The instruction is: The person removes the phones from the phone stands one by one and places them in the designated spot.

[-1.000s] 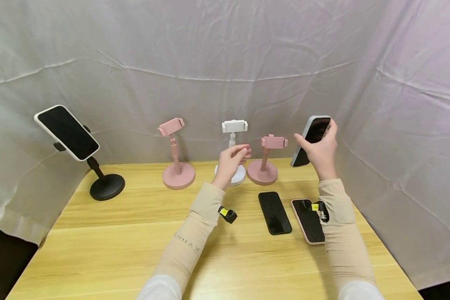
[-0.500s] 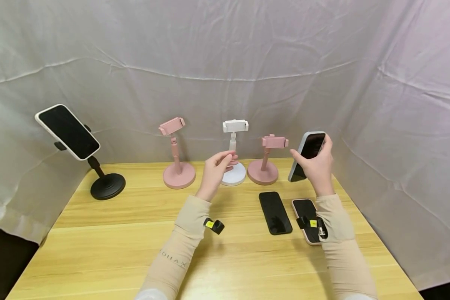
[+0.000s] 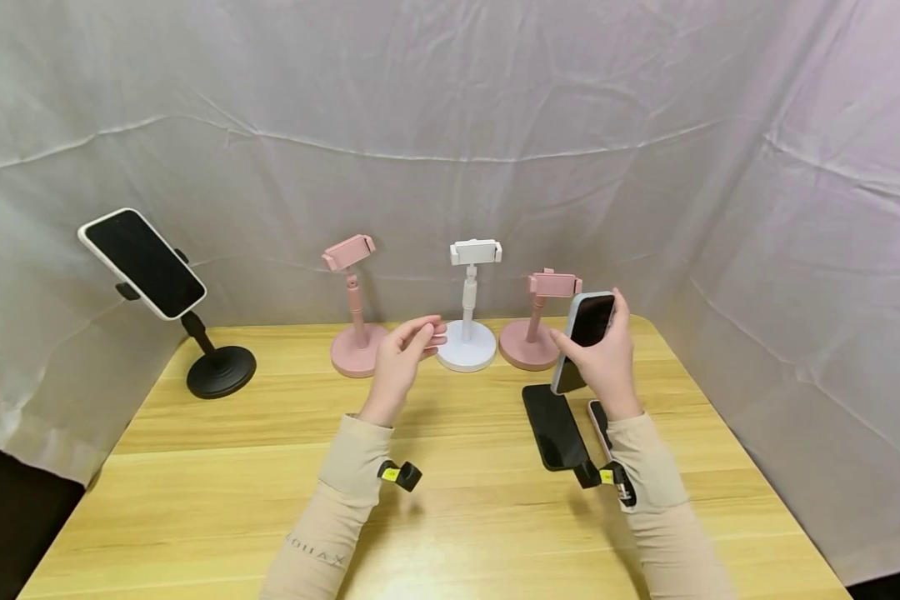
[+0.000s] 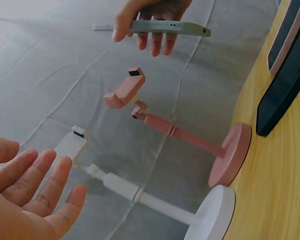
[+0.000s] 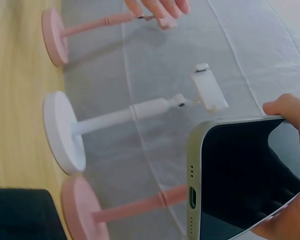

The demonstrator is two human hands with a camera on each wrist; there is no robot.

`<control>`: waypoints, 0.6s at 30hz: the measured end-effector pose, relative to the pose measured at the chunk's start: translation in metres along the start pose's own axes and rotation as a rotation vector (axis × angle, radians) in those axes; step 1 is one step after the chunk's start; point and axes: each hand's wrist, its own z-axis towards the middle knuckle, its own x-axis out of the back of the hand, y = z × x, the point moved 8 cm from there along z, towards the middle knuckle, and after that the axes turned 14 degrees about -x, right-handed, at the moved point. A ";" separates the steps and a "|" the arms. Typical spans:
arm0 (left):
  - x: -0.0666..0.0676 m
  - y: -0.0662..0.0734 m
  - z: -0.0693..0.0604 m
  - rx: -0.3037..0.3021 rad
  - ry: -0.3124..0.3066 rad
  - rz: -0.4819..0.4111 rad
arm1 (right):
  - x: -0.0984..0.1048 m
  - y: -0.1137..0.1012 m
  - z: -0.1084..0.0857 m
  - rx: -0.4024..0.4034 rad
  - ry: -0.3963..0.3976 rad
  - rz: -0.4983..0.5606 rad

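In the head view my right hand (image 3: 606,358) grips a phone in a light blue-grey case (image 3: 587,333) by its long edges, held upright above the table. The left wrist view shows the same phone (image 4: 165,28) edge-on, thumb on one side and fingers on the other. My left hand (image 3: 401,358) is in the air left of the white phone stand (image 3: 468,312), fingers loosely bent and holding nothing. Behind the held phone stands a short pink phone stand (image 3: 531,343). Below it a black phone (image 3: 553,429) lies flat, beside a pink-cased phone (image 3: 598,421) partly hidden by my right wrist.
Another pink phone stand (image 3: 357,350) stands behind my left hand. At the far left a black stand (image 3: 221,372) bears a white-cased phone (image 3: 146,262). Grey cloth (image 3: 420,100) hangs behind and beside the wooden table (image 3: 217,492).
My right hand has brought the gripped phone down and to the left, in front of the short pink stand. My left hand has drawn back to the left, away from the white stand.
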 end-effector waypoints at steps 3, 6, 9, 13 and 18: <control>0.010 0.003 -0.003 -0.003 0.008 0.017 | -0.009 0.001 -0.005 0.028 -0.012 -0.005; 0.020 0.008 -0.006 -0.018 0.021 0.032 | -0.019 0.000 -0.011 0.077 -0.020 -0.026; 0.029 0.013 -0.007 -0.035 0.027 0.043 | -0.028 -0.001 -0.016 0.106 -0.032 -0.051; 0.044 0.018 -0.008 -0.038 0.049 0.067 | -0.043 0.002 -0.021 0.096 -0.069 -0.099; 0.064 0.025 -0.008 -0.071 0.097 0.118 | -0.064 0.009 -0.026 0.048 -0.133 -0.141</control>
